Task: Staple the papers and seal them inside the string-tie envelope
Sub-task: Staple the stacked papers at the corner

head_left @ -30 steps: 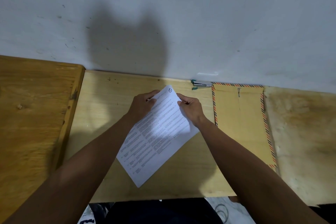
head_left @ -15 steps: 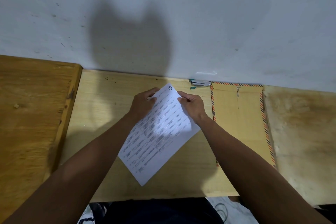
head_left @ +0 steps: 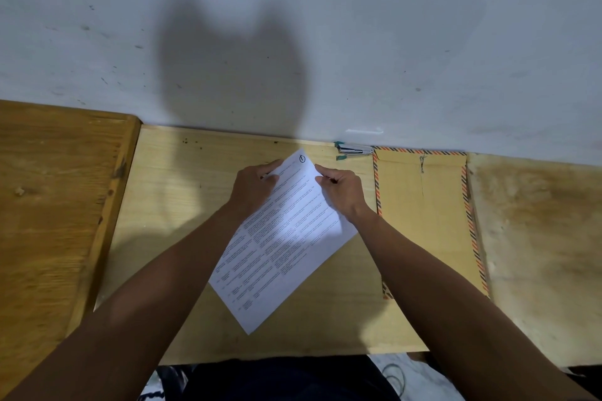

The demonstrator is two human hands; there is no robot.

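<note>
Both hands hold the far end of the white printed papers point(head_left: 286, 238) on the pale wooden desk point(head_left: 182, 205).

The left hand point(head_left: 252, 187) grips the papers' far left edge, its fingers curled over the top sheet; the right hand point(head_left: 342, 187) pinches the far right edge between thumb and curled fingers; the sheets lie askew, their far corner with a circled mark pointing toward the white wall point(head_left: 293, 26), their near corner toward the person; how many sheets there are cannot be told; a small silver stapler with teal ends point(head_left: 353, 150) lies against the wall, just beyond the right hand and apart from it; touching or nearly touching the stapler's right end is the tan string-tie envelope with a striped orange and dark border point(head_left: 423, 221), flat on the desk, its string closure at the far end; the right forearm crosses its near left corner; a darker wooden table point(head_left: 49, 205) adjoins the desk on the left.
</note>
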